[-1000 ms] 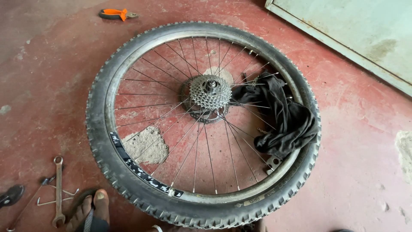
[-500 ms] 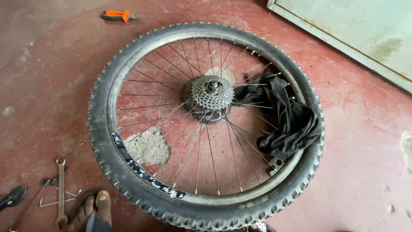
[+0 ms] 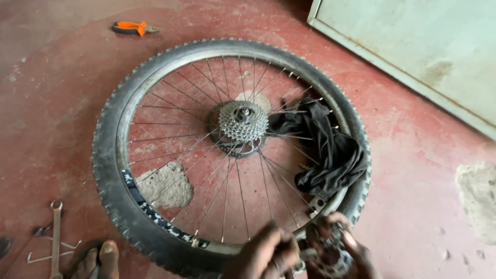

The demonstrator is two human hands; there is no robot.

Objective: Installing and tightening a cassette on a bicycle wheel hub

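Head view looks down on a bicycle wheel [image 3: 155,227] lying flat on a red floor [image 3: 413,155]. Its knobby tyre [image 3: 106,170] is on the rim, and a silver cassette [image 3: 243,121] sits at the hub. A black inner tube [image 3: 330,150] is bunched over the spokes on the wheel's right side, between the cassette and the rim.

At the bottom edge, just over the near part of the rim, both hands meet. The left hand [image 3: 266,256] has its fingers curled together around a small metal part that juts toward the other hand; what that part is cannot be told. The right hand [image 3: 343,250] has its fingers wrapped round a toothed metal disc [image 3: 330,256], partly hidden and blurred. The two hands are touching or nearly so.

A bare foot [image 3: 101,258] rests on the floor at the lower left, close to the tyre. Just left of it lies a spanner [image 3: 56,235] across some thin bent wires [image 3: 44,253]. Well beyond the wheel, at the upper left, lie orange-handled pliers [image 3: 132,27]. A pale metal door [image 3: 413,46] fills the upper right corner. Patches of bare grey cement show in the floor, one inside the wheel [image 3: 165,183] and one at the right [image 3: 478,199].
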